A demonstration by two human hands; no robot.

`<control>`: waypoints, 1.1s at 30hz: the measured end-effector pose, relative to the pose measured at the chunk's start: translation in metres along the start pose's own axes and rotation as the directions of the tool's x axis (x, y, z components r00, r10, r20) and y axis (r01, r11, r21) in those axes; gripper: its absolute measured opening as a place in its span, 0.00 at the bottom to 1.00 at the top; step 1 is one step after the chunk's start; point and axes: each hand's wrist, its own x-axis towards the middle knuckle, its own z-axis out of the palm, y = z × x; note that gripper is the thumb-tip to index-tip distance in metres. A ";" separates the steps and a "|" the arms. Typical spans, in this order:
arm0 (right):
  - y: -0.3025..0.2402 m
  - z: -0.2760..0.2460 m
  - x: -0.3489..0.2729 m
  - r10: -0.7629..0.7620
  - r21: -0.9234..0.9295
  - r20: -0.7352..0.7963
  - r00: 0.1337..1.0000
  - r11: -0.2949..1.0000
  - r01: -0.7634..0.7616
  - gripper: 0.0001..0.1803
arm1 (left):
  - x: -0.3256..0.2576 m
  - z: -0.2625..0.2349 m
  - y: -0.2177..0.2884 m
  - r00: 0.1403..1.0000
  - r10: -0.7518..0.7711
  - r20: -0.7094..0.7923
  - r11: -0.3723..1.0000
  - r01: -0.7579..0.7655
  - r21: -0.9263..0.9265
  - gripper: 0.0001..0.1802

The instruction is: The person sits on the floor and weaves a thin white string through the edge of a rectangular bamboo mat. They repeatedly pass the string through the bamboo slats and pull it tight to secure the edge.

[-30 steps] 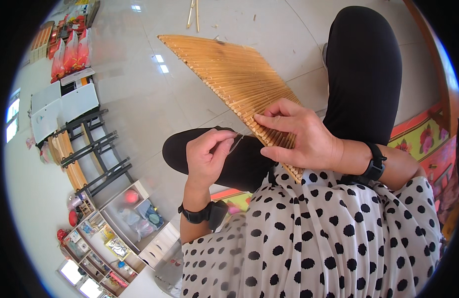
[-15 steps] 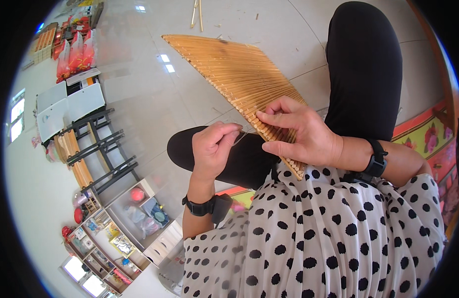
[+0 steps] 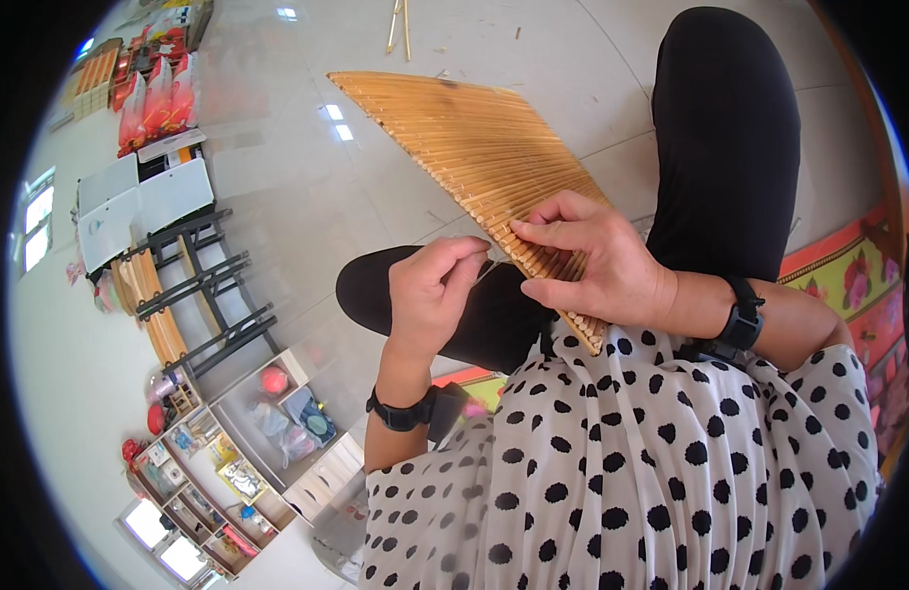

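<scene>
Since a second ago the left hand point(image 3: 430, 295) has drawn closer to the right hand point(image 3: 597, 261), its fingers pinched, apparently on a thin thread, hard to make out. The right hand presses flat, pinching the near edge of the bamboo mat point(image 3: 474, 147) lying across the lap, so the binding seems under way.

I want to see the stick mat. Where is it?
In the head view, the stick mat lies upper middle, from the floor onto the lap, under the right hand, with the left hand beside it.
</scene>
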 end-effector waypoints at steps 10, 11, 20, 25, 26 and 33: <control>0.003 0.003 -0.001 -0.091 -0.083 -0.081 0.993 0.993 0.084 0.28 | -0.005 0.000 -0.001 0.997 -0.076 0.034 0.997 0.075 0.022 0.02; 0.003 0.003 -0.001 -0.085 -0.082 -0.076 0.994 0.994 0.079 0.29 | -0.004 0.002 -0.003 0.999 -0.035 0.015 0.999 0.035 0.003 0.02; 0.003 0.002 -0.004 -0.093 -0.054 -0.081 0.992 0.995 0.089 0.28 | -0.003 0.003 -0.001 1.000 -0.009 -0.001 0.999 0.009 0.040 0.03; 0.004 0.001 -0.006 -0.114 -0.067 -0.081 0.990 0.992 0.108 0.28 | -0.001 0.010 0.000 0.999 0.037 -0.020 0.999 -0.037 -0.012 0.03; 0.004 0.002 -0.006 -0.119 -0.070 -0.083 0.989 0.991 0.113 0.28 | -0.001 0.011 0.001 1.000 0.020 -0.014 1.000 -0.020 -0.021 0.03; 0.006 0.004 -0.007 -0.137 -0.062 -0.079 0.987 0.989 0.132 0.28 | -0.002 0.024 0.016 0.992 -0.117 -0.039 0.987 0.112 -0.119 0.02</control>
